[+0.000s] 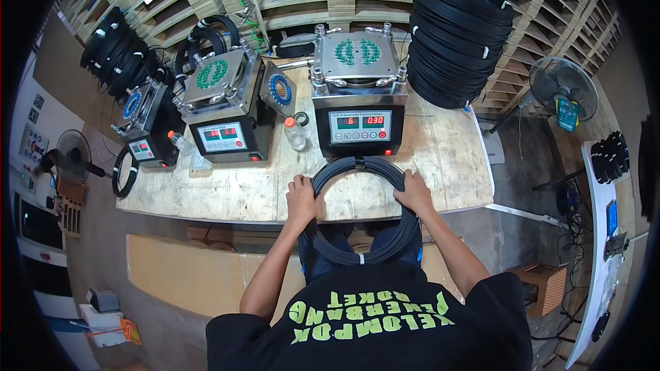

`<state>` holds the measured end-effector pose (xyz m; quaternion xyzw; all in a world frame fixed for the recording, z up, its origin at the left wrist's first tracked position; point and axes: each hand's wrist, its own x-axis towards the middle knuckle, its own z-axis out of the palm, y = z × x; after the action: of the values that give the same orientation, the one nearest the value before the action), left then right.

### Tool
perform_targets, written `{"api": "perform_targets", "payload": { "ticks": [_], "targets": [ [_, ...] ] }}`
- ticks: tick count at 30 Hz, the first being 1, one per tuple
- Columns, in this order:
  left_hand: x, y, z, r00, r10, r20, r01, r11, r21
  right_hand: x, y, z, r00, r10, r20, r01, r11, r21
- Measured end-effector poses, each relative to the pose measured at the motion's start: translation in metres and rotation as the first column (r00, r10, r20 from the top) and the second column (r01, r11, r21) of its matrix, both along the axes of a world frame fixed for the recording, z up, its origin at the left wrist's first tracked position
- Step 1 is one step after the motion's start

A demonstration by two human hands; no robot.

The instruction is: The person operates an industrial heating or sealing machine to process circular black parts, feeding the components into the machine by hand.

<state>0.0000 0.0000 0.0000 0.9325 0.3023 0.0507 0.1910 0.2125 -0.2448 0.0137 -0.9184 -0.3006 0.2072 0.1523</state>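
Note:
A coil of thin black cable (337,252) rests partly on the front edge of the wooden table and partly over my lap. A dark tie binds it at the far side and a white tie at the near side. My left hand (301,198) grips the coil's left side, and on the opposite side my right hand (414,194) is closed around it. Just beyond the coil stands a black machine (357,127) with a lit red display. A metal plate (333,62) with two arcs of green pieces tops this machine.
Two similar machines (223,139) (148,148) stand to the left, with plastic bottles (295,136) between them. Tall stacks of black coils (457,41) rise at the back right and back left. A fan (564,88) is off the table's right end. A cardboard sheet (185,271) lies below the front edge.

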Motion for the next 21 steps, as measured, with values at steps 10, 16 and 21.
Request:
{"api": "perform_targets", "payload": {
  "ticks": [10,16,21],
  "targets": [
    [-0.038,-0.013,0.029,0.977,0.022,0.214,0.012,0.988,-0.153,-0.014,0.002,0.021,0.997,0.067,-0.039,-0.054,0.960,0.274],
    [-0.083,0.025,0.042,0.895,0.171,0.413,-0.028,0.944,-0.330,-0.031,0.060,0.043,0.952,0.305,-0.011,-0.255,0.815,0.520],
    [-0.109,0.081,0.094,0.827,0.320,0.462,-0.179,0.930,-0.322,-0.060,0.129,0.095,0.916,0.387,-0.100,-0.271,0.786,0.555]
  ]
}}
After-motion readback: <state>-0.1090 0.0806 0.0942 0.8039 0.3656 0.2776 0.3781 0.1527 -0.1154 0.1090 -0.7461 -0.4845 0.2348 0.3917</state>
